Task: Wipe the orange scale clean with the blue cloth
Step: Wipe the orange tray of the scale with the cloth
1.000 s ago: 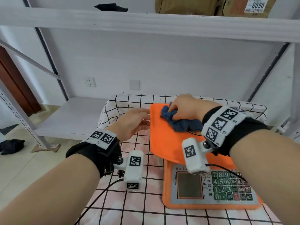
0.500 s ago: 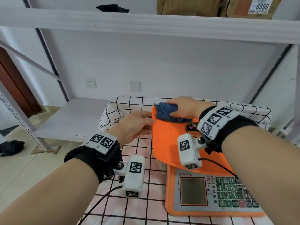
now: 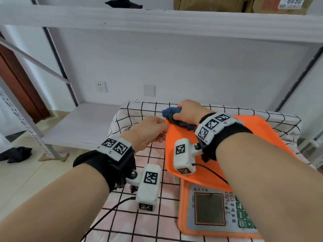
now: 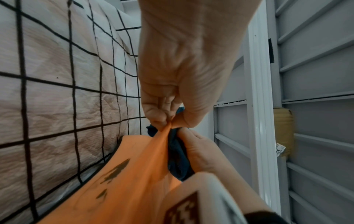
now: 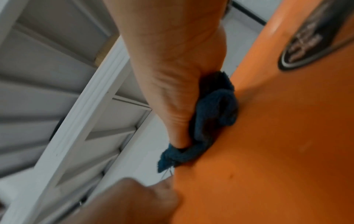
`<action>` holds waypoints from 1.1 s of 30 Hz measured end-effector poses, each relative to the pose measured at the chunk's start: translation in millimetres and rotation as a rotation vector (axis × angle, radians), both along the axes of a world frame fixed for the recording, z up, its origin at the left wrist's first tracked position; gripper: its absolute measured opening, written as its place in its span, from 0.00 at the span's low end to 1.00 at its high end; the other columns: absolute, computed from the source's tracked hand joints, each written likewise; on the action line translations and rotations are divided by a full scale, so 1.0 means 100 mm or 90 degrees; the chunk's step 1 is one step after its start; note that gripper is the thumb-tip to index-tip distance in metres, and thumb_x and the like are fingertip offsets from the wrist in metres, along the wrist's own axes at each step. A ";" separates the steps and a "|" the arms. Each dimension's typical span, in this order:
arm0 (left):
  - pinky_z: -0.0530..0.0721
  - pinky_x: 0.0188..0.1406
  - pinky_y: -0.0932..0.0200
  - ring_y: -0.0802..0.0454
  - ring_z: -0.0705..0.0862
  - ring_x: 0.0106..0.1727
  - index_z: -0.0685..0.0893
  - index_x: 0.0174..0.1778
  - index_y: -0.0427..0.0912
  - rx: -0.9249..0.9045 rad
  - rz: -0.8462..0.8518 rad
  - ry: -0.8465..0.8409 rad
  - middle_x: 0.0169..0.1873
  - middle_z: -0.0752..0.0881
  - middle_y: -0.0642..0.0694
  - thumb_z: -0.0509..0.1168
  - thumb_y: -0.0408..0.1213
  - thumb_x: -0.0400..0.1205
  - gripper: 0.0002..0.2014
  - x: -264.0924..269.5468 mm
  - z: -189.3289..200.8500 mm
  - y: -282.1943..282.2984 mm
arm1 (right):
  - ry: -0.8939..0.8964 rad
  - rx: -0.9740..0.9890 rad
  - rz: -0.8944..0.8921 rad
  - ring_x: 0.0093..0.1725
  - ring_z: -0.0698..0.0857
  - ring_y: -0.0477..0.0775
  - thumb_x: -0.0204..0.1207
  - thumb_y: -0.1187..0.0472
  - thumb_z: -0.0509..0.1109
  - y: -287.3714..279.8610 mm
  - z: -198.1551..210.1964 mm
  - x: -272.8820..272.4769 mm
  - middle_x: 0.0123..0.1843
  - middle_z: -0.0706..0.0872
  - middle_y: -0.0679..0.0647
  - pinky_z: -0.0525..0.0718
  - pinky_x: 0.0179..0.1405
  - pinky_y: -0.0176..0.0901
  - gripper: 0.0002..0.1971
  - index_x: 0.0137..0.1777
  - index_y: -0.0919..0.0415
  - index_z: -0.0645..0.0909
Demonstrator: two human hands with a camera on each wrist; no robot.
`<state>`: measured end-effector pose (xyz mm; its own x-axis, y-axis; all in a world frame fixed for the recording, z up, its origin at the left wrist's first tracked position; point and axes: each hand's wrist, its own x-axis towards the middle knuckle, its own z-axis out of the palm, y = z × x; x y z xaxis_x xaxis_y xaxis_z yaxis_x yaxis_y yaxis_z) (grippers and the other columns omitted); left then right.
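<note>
The orange scale (image 3: 185, 152) lies on a checked cloth, its keypad panel (image 3: 209, 209) nearest me and its flat platter reaching away. My right hand (image 3: 187, 112) grips the crumpled blue cloth (image 3: 170, 112) and presses it on the platter's far left corner. The right wrist view shows that cloth (image 5: 210, 121) bunched under my fingers against the orange surface (image 5: 268, 144). My left hand (image 3: 152, 130) pinches the platter's left corner edge; in the left wrist view its thumb and fingers (image 4: 168, 119) squeeze the orange rim (image 4: 149, 159) beside the blue cloth (image 4: 178, 157).
The checked tablecloth (image 3: 139, 180) covers the table under a white shelf rack (image 3: 157, 18) holding cardboard boxes. A lower white shelf (image 3: 83, 124) sits to the left. Dark fabric (image 3: 17, 154) lies on the floor at far left. Camera cables trail over the table.
My right hand has slid the blue cloth from the platter's middle toward its far left corner. My left hand moved in from beside the platter and now pinches its edge.
</note>
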<state>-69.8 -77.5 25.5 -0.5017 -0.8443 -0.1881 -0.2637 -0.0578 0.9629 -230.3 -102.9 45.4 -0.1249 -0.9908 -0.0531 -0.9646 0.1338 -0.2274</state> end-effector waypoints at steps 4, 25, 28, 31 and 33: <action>0.74 0.21 0.66 0.56 0.74 0.22 0.75 0.35 0.37 0.016 0.017 -0.027 0.27 0.76 0.44 0.57 0.23 0.78 0.08 -0.02 0.02 -0.01 | 0.005 0.005 -0.046 0.46 0.83 0.61 0.69 0.51 0.68 0.02 -0.02 -0.07 0.39 0.82 0.53 0.78 0.46 0.46 0.10 0.43 0.56 0.79; 0.78 0.24 0.66 0.58 0.78 0.22 0.80 0.49 0.33 0.022 0.052 0.023 0.34 0.83 0.43 0.59 0.24 0.80 0.07 -0.02 0.08 0.11 | 0.075 0.032 -0.308 0.67 0.78 0.61 0.85 0.54 0.54 0.82 0.25 -0.82 0.66 0.79 0.61 0.75 0.62 0.48 0.19 0.68 0.65 0.74; 0.79 0.31 0.64 0.55 0.79 0.28 0.83 0.52 0.35 0.038 0.051 0.049 0.35 0.84 0.44 0.58 0.24 0.82 0.09 -0.01 0.05 0.13 | 0.006 0.016 -0.258 0.56 0.82 0.62 0.78 0.56 0.66 0.77 0.27 -0.58 0.56 0.84 0.61 0.79 0.49 0.44 0.18 0.61 0.70 0.79; 0.79 0.35 0.63 0.54 0.80 0.32 0.84 0.50 0.38 0.070 0.061 0.093 0.36 0.84 0.45 0.56 0.23 0.83 0.11 0.02 0.01 0.16 | -0.043 -0.037 -0.162 0.51 0.84 0.62 0.71 0.56 0.72 0.61 0.17 -0.17 0.48 0.86 0.62 0.75 0.39 0.38 0.17 0.56 0.66 0.84; 0.82 0.36 0.65 0.55 0.82 0.35 0.85 0.47 0.37 0.099 0.068 0.128 0.36 0.86 0.45 0.57 0.23 0.83 0.11 0.07 -0.01 0.18 | -0.050 -0.031 -0.095 0.53 0.84 0.61 0.72 0.56 0.69 0.53 0.15 0.06 0.47 0.85 0.61 0.73 0.41 0.40 0.13 0.50 0.65 0.84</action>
